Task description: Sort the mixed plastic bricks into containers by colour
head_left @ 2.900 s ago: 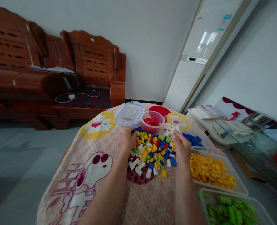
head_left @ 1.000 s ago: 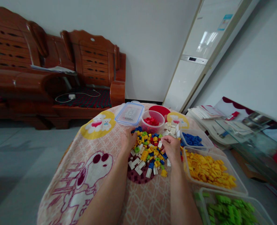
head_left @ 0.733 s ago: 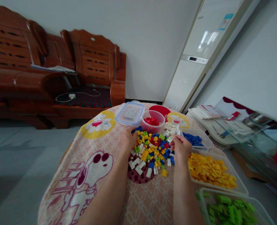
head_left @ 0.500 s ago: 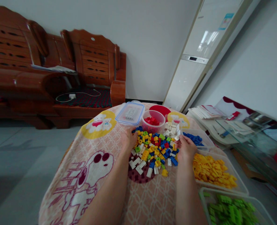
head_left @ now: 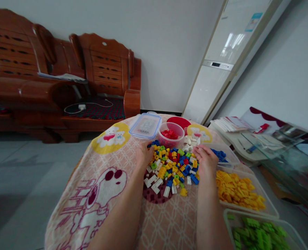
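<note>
A mixed heap of toy building bricks (head_left: 173, 165) in yellow, white, blue, green and red lies on the cloth-covered table. My left hand (head_left: 144, 153) is at the heap's far left edge, thumb and fingers bent together beside some dark blue bricks (head_left: 156, 142); what they hold, if anything, is hidden. Over the heap's right side is my right hand (head_left: 206, 159), its fingers stretched out towards the left with nothing visible in them. Just beyond its fingertips sits a small group of white bricks (head_left: 189, 141).
A round tub (head_left: 182, 133) holds red bricks. Along the right stand clear boxes with blue bricks (head_left: 219, 155), yellow bricks (head_left: 238, 189) and green bricks (head_left: 259, 234). A blue-rimmed lid (head_left: 146, 125) and a red lid (head_left: 179, 121) lie at the back. A glass shelf (head_left: 281, 163) stands right.
My right hand has drawn back slightly from the white bricks, and the white piece at its fingertips is no longer there. My left hand stays in the same place.
</note>
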### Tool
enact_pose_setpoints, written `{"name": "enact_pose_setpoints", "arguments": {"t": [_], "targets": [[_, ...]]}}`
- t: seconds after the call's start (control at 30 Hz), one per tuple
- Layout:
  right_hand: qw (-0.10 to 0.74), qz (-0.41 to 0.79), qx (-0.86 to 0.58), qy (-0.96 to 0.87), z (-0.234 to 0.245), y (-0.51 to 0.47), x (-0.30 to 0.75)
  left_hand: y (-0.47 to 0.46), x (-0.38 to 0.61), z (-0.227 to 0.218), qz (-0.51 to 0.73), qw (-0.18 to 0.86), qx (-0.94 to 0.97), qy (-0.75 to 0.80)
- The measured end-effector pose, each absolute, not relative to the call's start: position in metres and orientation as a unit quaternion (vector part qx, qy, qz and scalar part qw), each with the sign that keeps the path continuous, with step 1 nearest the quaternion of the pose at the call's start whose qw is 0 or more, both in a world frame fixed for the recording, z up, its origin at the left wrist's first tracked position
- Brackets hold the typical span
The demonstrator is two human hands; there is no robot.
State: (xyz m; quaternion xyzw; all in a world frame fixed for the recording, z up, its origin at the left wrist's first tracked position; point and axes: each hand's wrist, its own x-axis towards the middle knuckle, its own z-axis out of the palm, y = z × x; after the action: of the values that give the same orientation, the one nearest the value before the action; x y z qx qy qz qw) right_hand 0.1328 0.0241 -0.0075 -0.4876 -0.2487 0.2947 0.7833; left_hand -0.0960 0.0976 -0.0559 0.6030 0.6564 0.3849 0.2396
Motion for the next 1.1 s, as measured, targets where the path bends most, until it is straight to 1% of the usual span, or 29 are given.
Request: {"name": "enact_pose_setpoints", "arguments": {"t": [0.1, 0.17, 0.23, 0.3, 0.4, 0.47, 0.53, 0.6, 0.7, 0.9, 1.1], "targets": [[0.689, 0.341, -0.539, -0.346, -0.005, 0.018, 0.120, 0.098, -0.096, -0.057, 0.391, 0.237, 0.604, 0.653], [0.598, 0.362, -0.563, -0.439, -0.002, 0.015, 0.106, 0.097, -0.096, -0.056, 0.390, 0.235, 0.607, 0.652], [0.509, 0.354, -0.563, -0.546, 0.001, 0.012, 0.086, 0.096, -0.096, -0.054, 0.393, 0.237, 0.608, 0.648], [0.424, 0.324, -0.542, -0.649, 0.002, 0.009, 0.062, 0.097, -0.097, -0.054, 0.398, 0.248, 0.603, 0.645], [0.295, 0.245, -0.490, -0.783, -0.004, 0.004, 0.028, 0.100, -0.101, -0.054, 0.410, 0.267, 0.592, 0.640], [0.210, 0.188, -0.469, -0.837, -0.010, 0.000, 0.013, 0.104, -0.104, -0.056, 0.421, 0.278, 0.589, 0.632], [0.157, 0.137, -0.469, -0.858, -0.014, -0.002, 0.006, 0.107, -0.107, -0.058, 0.430, 0.284, 0.586, 0.625], [0.135, 0.109, -0.479, -0.861, -0.016, -0.001, 0.009, 0.109, -0.108, -0.060, 0.440, 0.284, 0.585, 0.620], [0.142, 0.114, -0.495, -0.849, -0.014, 0.005, 0.028, 0.111, -0.107, -0.064, 0.452, 0.288, 0.584, 0.609], [0.244, 0.128, -0.562, -0.780, -0.009, 0.013, 0.077, 0.108, -0.105, -0.063, 0.444, 0.296, 0.593, 0.603], [0.287, 0.116, -0.626, -0.716, -0.006, 0.010, 0.102, 0.105, -0.103, -0.060, 0.423, 0.290, 0.594, 0.620]]}}
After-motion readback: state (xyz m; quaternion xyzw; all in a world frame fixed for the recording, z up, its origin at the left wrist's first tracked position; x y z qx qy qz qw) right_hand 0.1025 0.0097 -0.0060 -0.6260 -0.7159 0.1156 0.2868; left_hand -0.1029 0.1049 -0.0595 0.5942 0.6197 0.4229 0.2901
